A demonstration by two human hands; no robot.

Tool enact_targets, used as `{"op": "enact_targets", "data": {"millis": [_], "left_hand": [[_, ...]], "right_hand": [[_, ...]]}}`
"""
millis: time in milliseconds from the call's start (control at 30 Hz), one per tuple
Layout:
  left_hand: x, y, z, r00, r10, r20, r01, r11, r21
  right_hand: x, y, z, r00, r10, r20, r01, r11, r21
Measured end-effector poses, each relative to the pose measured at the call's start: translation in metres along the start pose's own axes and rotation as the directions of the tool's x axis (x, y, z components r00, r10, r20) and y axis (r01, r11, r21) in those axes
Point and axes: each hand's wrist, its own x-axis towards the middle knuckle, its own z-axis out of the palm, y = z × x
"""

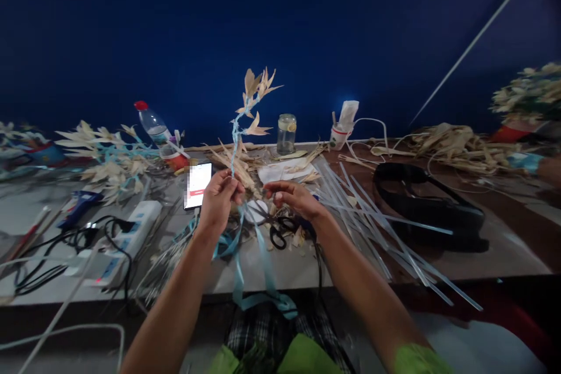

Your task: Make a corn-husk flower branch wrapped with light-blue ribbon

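My left hand (222, 194) is closed round the lower stem of a dried-husk flower spray (236, 134), which stands upright above my fist. Pale husk petals branch from its light blue wrapped stem. A light blue ribbon (263, 251) hangs in a loop from below my left hand to my lap. My right hand (293, 197) is just to the right, fingers loosely bent and apart, with nothing visible in them. Under the hands lie black-handled scissors (277, 236) and a white round object (256, 211), partly covered.
A lit phone (198, 186) leans beside my left hand. Left are a power strip (129, 239), a glue gun (81, 208) and a bottle (153, 124). Right lie clear sticks (372, 222) and a black headset-like frame (432, 204). Another person's hand (550, 169) shows far right.
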Motion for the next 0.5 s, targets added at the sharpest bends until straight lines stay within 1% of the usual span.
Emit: {"op": "enact_targets", "data": {"millis": [100, 200, 267, 367, 433, 500], "left_hand": [[0.006, 0.009, -0.016, 0.988, 0.115, -0.101, -0.110, 0.992, 0.054], [0.010, 0.014, -0.027, 0.954, 0.227, -0.197, -0.206, 0.971, 0.122], [0.013, 0.018, -0.031, 0.928, 0.288, -0.236, -0.259, 0.954, 0.148], [0.019, 0.031, -0.035, 0.906, 0.347, -0.240, -0.321, 0.936, 0.144], [0.024, 0.047, -0.038, 0.904, 0.360, -0.230, -0.339, 0.932, 0.127], [0.032, 0.069, -0.043, 0.904, 0.373, -0.210, -0.357, 0.927, 0.113]], "right_hand": [[0.000, 0.003, 0.000, 1.000, 0.014, -0.006, -0.014, 1.000, -0.008], [0.000, 0.006, 0.000, 1.000, 0.007, 0.011, -0.006, 1.000, -0.025], [0.000, 0.007, 0.000, 1.000, 0.006, 0.015, -0.005, 0.999, -0.042], [-0.001, 0.006, 0.000, 1.000, 0.018, 0.007, -0.017, 0.999, -0.047], [-0.001, 0.005, 0.001, 1.000, 0.020, -0.002, -0.020, 0.999, -0.031], [0.000, 0.005, 0.001, 1.000, 0.020, -0.003, -0.020, 0.999, -0.027]]}}
